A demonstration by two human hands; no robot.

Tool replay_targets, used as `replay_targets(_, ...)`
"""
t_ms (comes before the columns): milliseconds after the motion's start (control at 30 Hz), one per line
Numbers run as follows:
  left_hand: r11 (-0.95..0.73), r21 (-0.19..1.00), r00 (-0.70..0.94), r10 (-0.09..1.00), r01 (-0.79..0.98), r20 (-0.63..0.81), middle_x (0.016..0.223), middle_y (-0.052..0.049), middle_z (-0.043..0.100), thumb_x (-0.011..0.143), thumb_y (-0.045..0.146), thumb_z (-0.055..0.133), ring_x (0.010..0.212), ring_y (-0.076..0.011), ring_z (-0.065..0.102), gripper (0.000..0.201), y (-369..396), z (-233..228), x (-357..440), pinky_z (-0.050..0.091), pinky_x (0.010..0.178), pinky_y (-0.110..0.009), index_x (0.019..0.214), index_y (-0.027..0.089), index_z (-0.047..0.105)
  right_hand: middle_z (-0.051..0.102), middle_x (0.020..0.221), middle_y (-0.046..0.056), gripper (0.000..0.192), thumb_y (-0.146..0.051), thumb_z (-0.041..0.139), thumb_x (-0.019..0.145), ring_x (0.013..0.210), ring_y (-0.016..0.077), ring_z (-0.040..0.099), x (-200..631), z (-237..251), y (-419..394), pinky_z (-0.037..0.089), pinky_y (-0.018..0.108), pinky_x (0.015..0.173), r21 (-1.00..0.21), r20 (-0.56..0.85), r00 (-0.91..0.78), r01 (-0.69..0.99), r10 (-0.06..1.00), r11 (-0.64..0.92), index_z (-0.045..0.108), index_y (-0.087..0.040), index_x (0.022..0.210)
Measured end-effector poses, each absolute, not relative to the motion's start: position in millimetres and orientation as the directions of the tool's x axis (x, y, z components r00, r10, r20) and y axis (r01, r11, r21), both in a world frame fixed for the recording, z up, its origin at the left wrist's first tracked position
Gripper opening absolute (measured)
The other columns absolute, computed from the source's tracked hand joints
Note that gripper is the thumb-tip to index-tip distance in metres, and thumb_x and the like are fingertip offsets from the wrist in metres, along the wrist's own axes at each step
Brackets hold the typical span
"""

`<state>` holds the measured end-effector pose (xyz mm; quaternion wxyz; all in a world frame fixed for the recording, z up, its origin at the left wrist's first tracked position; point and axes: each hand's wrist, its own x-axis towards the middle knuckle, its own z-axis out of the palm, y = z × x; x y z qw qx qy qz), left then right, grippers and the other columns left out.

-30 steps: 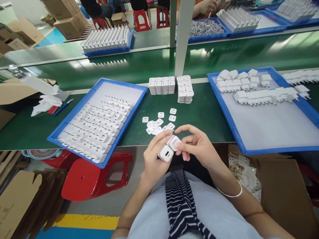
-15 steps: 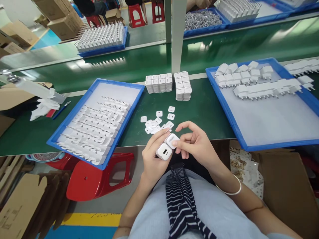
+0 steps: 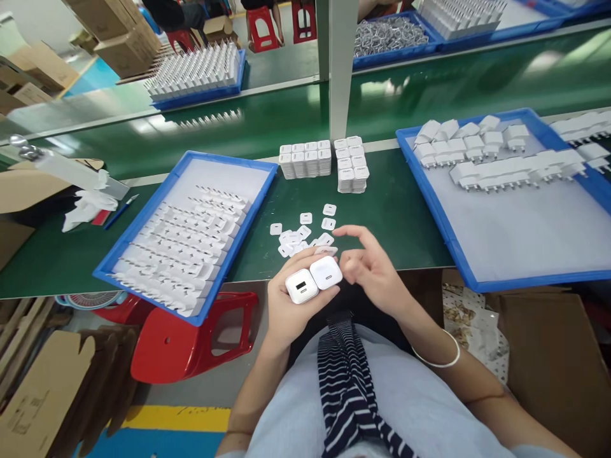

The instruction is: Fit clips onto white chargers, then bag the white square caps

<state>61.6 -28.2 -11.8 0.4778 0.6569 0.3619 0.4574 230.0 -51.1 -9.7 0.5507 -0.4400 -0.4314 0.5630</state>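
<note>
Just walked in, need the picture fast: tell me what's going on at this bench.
A seated person's left hand holds two white charger cubes side by side, ports up. The right hand hovers open beside them. Loose small white stickers lie on the green bench, between a blue tray of chargers and another blue tray.

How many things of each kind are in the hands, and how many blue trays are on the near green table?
White charger bodies in the left hand: 2
Things in the right hand: 0, fingers spread
Blue trays on the near table: 2
Total: 4
</note>
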Motion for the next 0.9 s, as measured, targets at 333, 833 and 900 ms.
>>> replay_targets(333, 0.275, 0.902, 0.551, 0.833, -0.332, -0.05, 0.098, -0.011, 0.076, 0.064, 0.039, 0.087, 0.089, -0.0312, 0.074, 0.054, -19, -22, 63, 0.063, 0.081, -0.047, 0.112, 0.019, 0.071, 0.066, 0.084, 0.0, 0.025, -0.039, 0.072, 0.083, 0.061, 0.0119, 0.06, 240, -20, -38, 0.052, 0.025, 0.053, -0.952, 0.02, -0.13, -0.304, 0.991, -0.021, 0.062, -0.024, 0.1)
replay_targets(833, -0.463, 0.856, 0.285, 0.873, 0.23, 0.396, 0.126, -0.008, 0.066, 0.079, 0.017, 0.075, 0.116, -0.0233, 0.064, 0.037, -16, -24, 62, 0.053, 0.101, -0.041, 0.115, 0.024, 0.069, 0.062, 0.061, -0.002, 0.014, -0.03, 0.068, 0.088, 0.045, 0.0089, 0.047, 228, 1, -61, 0.04, 0.024, 0.044, -0.997, -0.021, 0.11, -0.075, 0.994, -0.013, 0.071, -0.023, 0.1)
replay_targets(900, -0.478, 0.846, 0.312, 0.862, 0.238, 0.399, 0.126, -0.008, 0.065, 0.08, 0.019, 0.073, 0.115, -0.0231, 0.063, 0.036, -16, -26, 63, 0.054, 0.1, -0.041, 0.116, 0.024, 0.068, 0.064, 0.061, -0.001, 0.015, -0.03, 0.069, 0.086, 0.041, 0.0083, 0.046, 219, 0, -63, 0.039, 0.024, 0.04, -0.99, -0.074, 0.049, -0.126, 0.996, -0.067, 0.074, -0.022, 0.098)
